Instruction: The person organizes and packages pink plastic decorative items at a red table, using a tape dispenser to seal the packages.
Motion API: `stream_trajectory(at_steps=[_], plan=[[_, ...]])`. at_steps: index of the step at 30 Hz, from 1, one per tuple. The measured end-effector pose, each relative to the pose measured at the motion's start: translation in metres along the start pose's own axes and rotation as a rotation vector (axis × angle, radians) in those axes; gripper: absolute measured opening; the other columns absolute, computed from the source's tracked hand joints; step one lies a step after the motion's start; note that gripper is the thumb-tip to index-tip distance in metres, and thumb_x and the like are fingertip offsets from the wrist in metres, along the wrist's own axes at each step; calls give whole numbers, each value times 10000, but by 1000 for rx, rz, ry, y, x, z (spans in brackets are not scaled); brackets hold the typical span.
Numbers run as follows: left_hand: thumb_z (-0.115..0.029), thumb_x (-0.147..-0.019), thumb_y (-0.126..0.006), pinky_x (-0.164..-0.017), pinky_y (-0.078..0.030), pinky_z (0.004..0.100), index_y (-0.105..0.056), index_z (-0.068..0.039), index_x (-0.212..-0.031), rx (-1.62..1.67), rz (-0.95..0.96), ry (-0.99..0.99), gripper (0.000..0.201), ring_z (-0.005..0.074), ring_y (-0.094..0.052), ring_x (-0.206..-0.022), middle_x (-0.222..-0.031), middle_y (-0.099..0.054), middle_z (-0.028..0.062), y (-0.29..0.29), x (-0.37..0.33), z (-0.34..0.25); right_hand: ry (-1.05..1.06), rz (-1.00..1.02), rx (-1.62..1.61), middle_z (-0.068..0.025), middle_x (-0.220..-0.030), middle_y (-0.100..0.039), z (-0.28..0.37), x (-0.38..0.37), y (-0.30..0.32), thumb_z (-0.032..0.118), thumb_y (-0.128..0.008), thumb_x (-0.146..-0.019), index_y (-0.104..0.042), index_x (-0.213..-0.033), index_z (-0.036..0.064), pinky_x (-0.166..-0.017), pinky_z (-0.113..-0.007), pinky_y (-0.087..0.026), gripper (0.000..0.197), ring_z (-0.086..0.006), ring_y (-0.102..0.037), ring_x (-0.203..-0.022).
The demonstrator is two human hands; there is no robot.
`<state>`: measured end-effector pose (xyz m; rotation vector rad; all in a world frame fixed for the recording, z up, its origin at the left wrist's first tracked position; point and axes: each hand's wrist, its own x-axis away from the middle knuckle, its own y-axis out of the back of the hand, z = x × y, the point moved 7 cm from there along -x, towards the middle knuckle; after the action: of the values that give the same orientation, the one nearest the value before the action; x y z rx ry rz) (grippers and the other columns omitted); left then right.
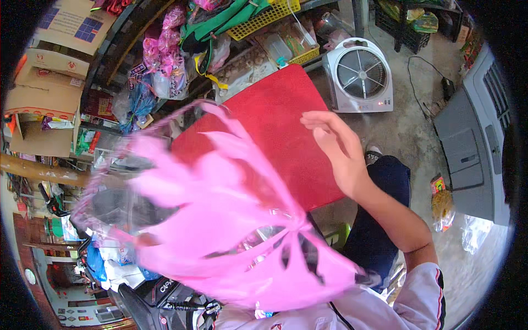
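A large pink-and-clear plastic bag point(198, 220), smeared by motion, fills the left and middle of the view. It is gathered into folds at its right side, and small items show dimly through it. My right hand point(336, 144) hovers over the right edge of a red tabletop point(286, 121), fingers stretched out and holding nothing, apart from the bag. My left hand is almost wholly hidden by the bag. Only a small skin-coloured patch, perhaps part of it, shows at the bag's left edge, so its grip cannot be made out.
Beyond the tabletop stands a white box fan point(360, 74) on the concrete floor. Pink packages point(168, 49) and a yellow basket point(264, 19) crowd the far left. Cardboard boxes point(47, 99) are stacked at left, a motorbike point(159, 300) is near left, and a grey cabinet point(473, 137) stands at right.
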<state>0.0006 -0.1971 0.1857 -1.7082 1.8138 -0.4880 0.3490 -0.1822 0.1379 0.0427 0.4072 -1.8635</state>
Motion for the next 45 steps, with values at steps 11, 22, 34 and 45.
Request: stream_trajectory(at_steps=[11,22,34,45], plan=[[-411,-1043,-474,-915,-544,501,-594,-47,-1328,-120,-492,140,478,326,-681,-1008,-1136,-687,174,185,-30,-22,-938,492,-190,-125,-1339,-633,-86,54,-63,567,-458,-1039,-574,-1389,30,-1008,-321,-474,652,-193,-620,-1173],[-251,-1033,-527,-912,-559,450,-576,-3,-1310,-246,-418,214,375,280,-679,-1068,-1154,-688,121,160,-29,2,-190,150,296,33,-702,-596,-44,-15,11,207,-790,-880,-636,-838,63,-581,-242,-428,215,-48,-525,-638],[-161,-867,-757,-1192,-300,515,-476,-5,-1465,-1765,123,-478,678,452,-377,-1442,-1547,-387,301,64,-29,32,93,7,786,-14,-632,-473,-22,-21,48,165,-783,-842,-606,-1000,-15,-560,-295,-386,297,-99,-434,-597],[-402,-973,-632,-1231,-180,550,-358,-28,-1565,-1821,613,-65,751,462,-188,-1529,-1661,-190,264,38,8,150,-156,123,755,-38,-699,-593,-27,-26,57,251,-813,-837,-631,-1226,10,-596,-317,-463,492,-135,-584,-645]])
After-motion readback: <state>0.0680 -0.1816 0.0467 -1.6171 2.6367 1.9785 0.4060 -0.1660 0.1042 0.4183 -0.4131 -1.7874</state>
